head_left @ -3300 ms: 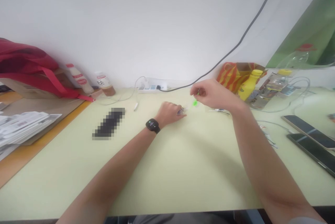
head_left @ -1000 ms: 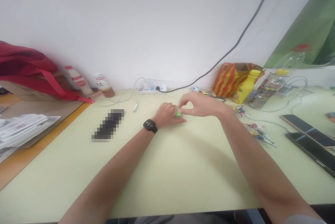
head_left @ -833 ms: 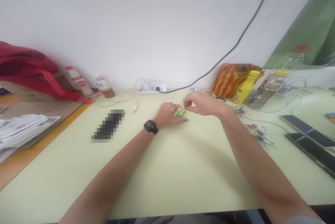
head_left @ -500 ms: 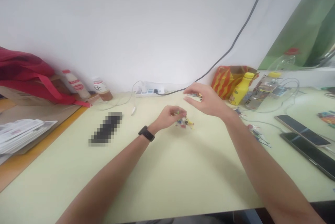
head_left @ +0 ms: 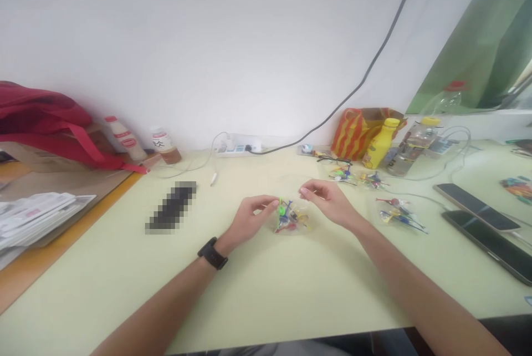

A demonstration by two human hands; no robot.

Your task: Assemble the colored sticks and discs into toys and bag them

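**Left hand and right hand working over a clear plastic packet on the desk**

The packet is lying between both hands, with small green, blue, red and yellow plastic pieces bunched together at it. Their exact form is too small to tell. The left hand is reaching in from the packet's left, its fingers drawn narrow, with the tips at a green piece. Whether they are gripping it cannot be told. A black wristwatch is sitting on that wrist. The right hand is hovering just right of the packet, its fingers loosely curled in a narrow shape and holding nothing visible.

Right of the packet, two similar packets are lying on the desk, and two smartphones are lying further out. Behind it, a power strip, eyeglasses and a yellow bottle are standing or lying along the wall. To its left, a dark object is lying, obscured by pixelation.
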